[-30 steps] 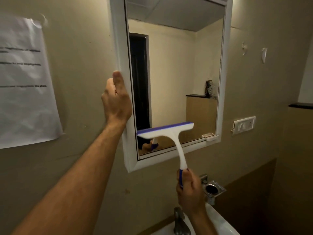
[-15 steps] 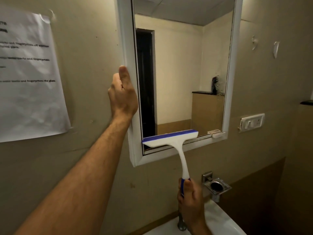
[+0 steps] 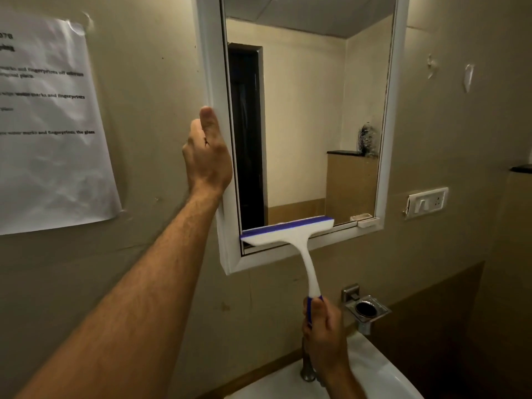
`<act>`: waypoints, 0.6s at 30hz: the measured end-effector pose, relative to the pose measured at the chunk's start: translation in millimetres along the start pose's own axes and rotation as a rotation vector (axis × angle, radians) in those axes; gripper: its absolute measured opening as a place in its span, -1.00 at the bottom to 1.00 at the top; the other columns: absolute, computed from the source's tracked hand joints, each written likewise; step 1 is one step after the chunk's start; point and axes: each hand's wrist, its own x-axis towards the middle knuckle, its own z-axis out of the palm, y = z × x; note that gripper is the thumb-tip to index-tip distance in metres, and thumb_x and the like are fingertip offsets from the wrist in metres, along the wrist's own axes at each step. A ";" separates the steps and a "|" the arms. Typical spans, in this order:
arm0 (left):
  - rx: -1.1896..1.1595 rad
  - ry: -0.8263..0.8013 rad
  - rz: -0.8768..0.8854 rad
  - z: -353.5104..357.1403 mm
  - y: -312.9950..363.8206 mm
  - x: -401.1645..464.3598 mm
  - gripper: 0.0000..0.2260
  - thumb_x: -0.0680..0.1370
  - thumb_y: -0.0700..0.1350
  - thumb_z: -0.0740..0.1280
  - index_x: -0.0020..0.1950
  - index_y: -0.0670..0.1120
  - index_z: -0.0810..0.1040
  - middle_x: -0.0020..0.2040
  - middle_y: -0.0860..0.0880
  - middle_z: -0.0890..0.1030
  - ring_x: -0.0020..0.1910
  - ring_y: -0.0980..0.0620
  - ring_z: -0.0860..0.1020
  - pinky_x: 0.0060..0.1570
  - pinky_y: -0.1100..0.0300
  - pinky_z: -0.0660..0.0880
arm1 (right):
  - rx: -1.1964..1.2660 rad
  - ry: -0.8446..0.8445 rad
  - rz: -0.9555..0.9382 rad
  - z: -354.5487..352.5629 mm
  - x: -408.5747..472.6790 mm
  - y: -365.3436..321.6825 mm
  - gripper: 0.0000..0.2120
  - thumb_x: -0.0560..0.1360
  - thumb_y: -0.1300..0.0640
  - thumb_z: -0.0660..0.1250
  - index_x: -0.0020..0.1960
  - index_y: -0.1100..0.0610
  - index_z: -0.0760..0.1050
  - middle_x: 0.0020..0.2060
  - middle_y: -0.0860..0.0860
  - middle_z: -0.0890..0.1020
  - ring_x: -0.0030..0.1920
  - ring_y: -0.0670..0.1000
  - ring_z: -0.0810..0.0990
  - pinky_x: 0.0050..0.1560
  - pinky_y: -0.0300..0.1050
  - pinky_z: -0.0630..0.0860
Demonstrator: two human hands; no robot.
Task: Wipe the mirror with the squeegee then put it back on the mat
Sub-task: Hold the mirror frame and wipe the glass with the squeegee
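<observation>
At the bottom edge of the white-framed rectangular wall mirror (image 3: 305,116), the white plastic squeegee with a blue rubber blade (image 3: 290,230) lies with its head across the lower left part of the glass, the blade edge touching or just above the bottom frame rail. Its white handle runs down and slightly right from the mirror to a blue grip end. The right hand (image 3: 324,326), below the mirror, has its fingers curled tightly round that blue grip end, holding the squeegee. The left hand (image 3: 207,152) is on the mirror's left frame rail, about halfway up the visible part: the thumb lies upright along the front of the rail and the fingers seem to wrap behind its outer edge, so it grips the frame. No mat is in view.

Left of the mirror, a crumpled white printed paper sheet (image 3: 49,125) is stuck to the beige wall. Right of the mirror, near its lower corner, sits a white wall switch plate (image 3: 427,200). Below the mirror's right half, a square steel wall-mounted holder (image 3: 365,311) stands out from the wall, and beneath that lies the rim of a white ceramic basin (image 3: 374,370) with a steel tap (image 3: 307,370) partly hidden behind the right wrist.
</observation>
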 end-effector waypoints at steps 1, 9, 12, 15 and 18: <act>-0.004 0.000 0.000 0.3 -0.4 0.2 -0.71 0.68 0.09 -0.08 -0.24 0.22 0.18 -0.28 0.27 0.24 -0.44 0.66 0.27 -0.41 0.73 0.21 | -0.012 0.004 -0.001 -1.4 1.0 -2.7 -0.45 0.34 -0.34 0.18 -0.21 0.19 0.42 -0.52 0.00 0.38 -0.49 0.02 0.33 -0.49 -0.11 0.28; -0.013 -0.021 0.000 -0.6 -0.4 -0.6 -0.71 0.69 0.07 -0.08 -0.23 0.21 0.17 -0.29 0.25 0.22 -0.47 0.67 0.26 -0.44 0.73 0.19 | 0.072 -0.029 -0.028 9.1 30.1 -55.6 -0.62 0.47 -0.18 0.08 -0.16 0.14 0.41 -0.51 -0.02 0.35 -0.56 -0.11 0.27 -0.56 -0.24 0.23; -0.011 -0.018 0.000 -2.1 -2.6 -0.6 -0.71 0.69 0.07 -0.08 -0.23 0.21 0.17 -0.29 0.24 0.22 -0.46 0.59 0.30 -0.44 0.72 0.20 | 0.097 0.000 -0.003 11.4 13.9 -34.4 -0.54 0.47 -0.27 0.18 -0.19 0.16 0.42 -0.54 -0.04 0.35 -0.57 -0.12 0.27 -0.59 -0.26 0.24; -0.014 -0.027 -0.005 -2.4 -3.3 -0.5 -0.71 0.69 0.06 -0.08 -0.24 0.20 0.16 -0.30 0.24 0.23 -0.45 0.50 0.32 -0.44 0.71 0.21 | 0.138 0.007 0.069 9.8 -5.1 -12.5 -0.44 0.28 -0.35 0.23 -0.21 0.19 0.41 -0.53 -0.03 0.33 -0.58 -0.13 0.26 -0.60 -0.26 0.22; -0.018 -0.032 0.005 -1.7 -3.2 1.8 -0.70 0.69 0.04 -0.07 -0.24 0.18 0.18 -0.29 0.24 0.24 -0.47 0.61 0.31 -0.43 0.71 0.23 | 0.163 -0.015 0.090 10.0 -4.0 -23.2 -0.46 0.31 -0.33 0.22 -0.20 0.20 0.40 -0.55 -0.06 0.33 -0.61 -0.13 0.25 -0.63 -0.28 0.22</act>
